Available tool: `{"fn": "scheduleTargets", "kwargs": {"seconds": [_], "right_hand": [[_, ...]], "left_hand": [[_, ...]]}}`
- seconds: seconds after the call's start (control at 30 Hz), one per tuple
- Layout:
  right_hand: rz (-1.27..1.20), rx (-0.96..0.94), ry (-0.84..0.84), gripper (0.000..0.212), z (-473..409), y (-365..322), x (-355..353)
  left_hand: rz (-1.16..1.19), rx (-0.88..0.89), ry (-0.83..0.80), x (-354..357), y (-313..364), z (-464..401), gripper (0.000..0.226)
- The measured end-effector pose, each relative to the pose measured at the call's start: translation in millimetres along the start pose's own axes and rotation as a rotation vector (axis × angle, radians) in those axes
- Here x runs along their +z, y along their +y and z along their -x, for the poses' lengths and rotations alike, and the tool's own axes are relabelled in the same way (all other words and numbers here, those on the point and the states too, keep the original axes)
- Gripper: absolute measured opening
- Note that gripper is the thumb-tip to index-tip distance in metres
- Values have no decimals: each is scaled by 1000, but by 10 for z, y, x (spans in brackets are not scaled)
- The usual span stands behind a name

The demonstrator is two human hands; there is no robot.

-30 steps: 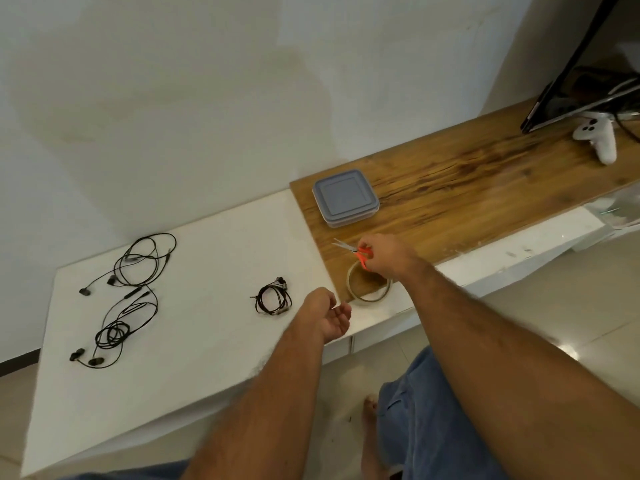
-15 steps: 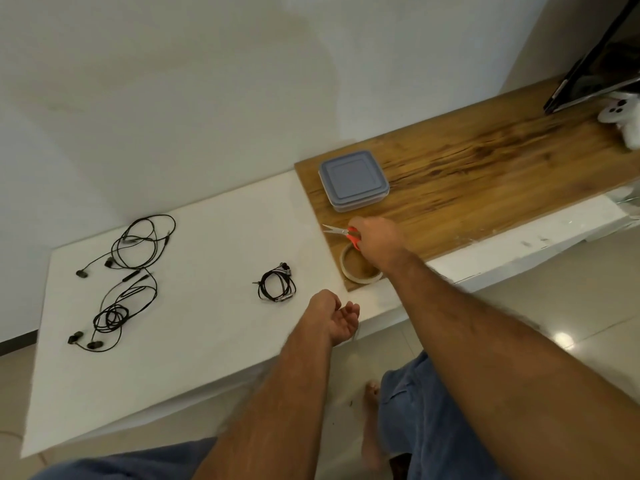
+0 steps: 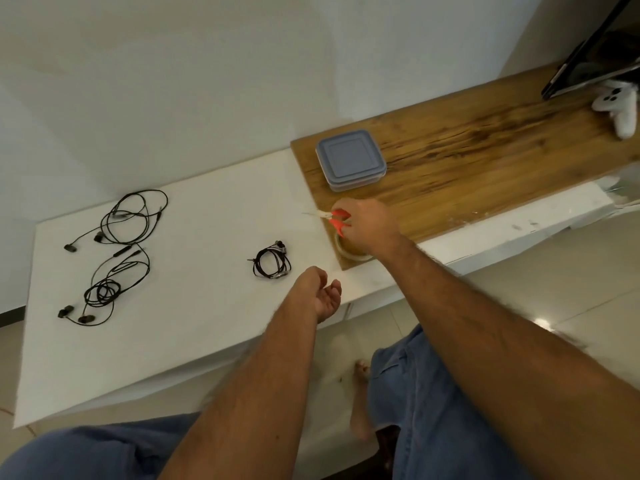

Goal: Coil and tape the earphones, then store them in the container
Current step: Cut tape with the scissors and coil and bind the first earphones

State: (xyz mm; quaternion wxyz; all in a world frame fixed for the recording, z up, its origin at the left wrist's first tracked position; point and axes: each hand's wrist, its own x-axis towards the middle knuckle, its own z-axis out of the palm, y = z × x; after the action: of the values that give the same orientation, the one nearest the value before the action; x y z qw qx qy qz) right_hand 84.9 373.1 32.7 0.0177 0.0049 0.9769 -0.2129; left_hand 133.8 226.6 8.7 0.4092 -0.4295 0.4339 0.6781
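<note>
A small coiled black earphone set (image 3: 272, 259) lies on the white table (image 3: 194, 327). Two loose black earphone sets rest at the far left, one (image 3: 133, 216) behind the other (image 3: 107, 289). The square container (image 3: 350, 160) with a grey-blue lid stands shut on the wooden board (image 3: 485, 168). My right hand (image 3: 367, 225) holds red-handled scissors (image 3: 334, 220), blades pointing left, just above the tape roll (image 3: 351, 252), which it partly hides. My left hand (image 3: 320, 292) hovers palm up over the table's front edge, fingers loosely curled, right of the coiled set.
A white game controller (image 3: 618, 107) and the dark edge of a screen (image 3: 585, 53) sit at the far right of the board. A wall runs behind the table. My knees and a bare foot (image 3: 360, 393) are below the table's front edge.
My right hand has lifted the scissors slightly up and left over the tape roll. The left hand has stayed near the table's front edge. The camera has shifted a little.
</note>
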Motion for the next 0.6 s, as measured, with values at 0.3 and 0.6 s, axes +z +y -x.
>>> {"fn": "scheduleTargets", "kwargs": {"seconds": [0.3, 0.6], "right_hand": [[-295, 113, -143, 20, 185, -8, 137], [-347, 159, -110, 21, 195, -12, 159]], "left_hand": [[-183, 410, 116, 11, -55, 33, 27], [-295, 499, 112, -46, -112, -29, 20]]}}
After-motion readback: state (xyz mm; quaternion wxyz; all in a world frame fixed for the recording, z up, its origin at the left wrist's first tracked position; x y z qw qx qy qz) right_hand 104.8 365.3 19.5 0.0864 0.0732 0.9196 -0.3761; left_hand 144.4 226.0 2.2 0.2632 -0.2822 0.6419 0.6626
